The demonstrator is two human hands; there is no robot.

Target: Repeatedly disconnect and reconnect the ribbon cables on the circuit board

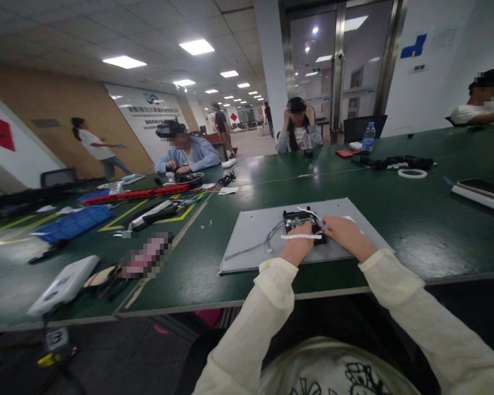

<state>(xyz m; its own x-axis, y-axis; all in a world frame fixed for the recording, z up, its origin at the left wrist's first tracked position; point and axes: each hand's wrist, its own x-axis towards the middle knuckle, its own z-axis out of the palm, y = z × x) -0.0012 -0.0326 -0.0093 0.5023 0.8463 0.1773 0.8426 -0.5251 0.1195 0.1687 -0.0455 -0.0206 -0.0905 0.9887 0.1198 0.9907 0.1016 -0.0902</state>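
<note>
Printed shirt (333, 367) nearest, then my two pale sleeves (255, 323) reaching toward twelve o'clock, where a grey panel (247, 238) lies flat on the green table (395, 214). On it, about the middle, sits the black unit (289, 215), a bare circuit board (296, 223) showing inside. Reading the unit as a dial, my left hand (298, 247) covers six o'clock, fingers bent down over the near side, a white strip (302, 237) lying across them; what the tips grip, if anything, I cannot tell. My right hand (348, 237) comes in at three, thumb and forefinger nearly together at the unit's edge, by the end of a second strip (308, 211) at one; whether they pinch it I can't make out.

As I judge it, the grey cable (274, 230) is the weak spot: it trails loose toward eight or nine, so a snag from my left cuff could tug it at the unit. If the strips are sticky, one could cling to my skin and pull askew. Pressing down with the left could strain the circuit board, and leaning hard could slide the unit, since I see nothing pinning it.
</note>
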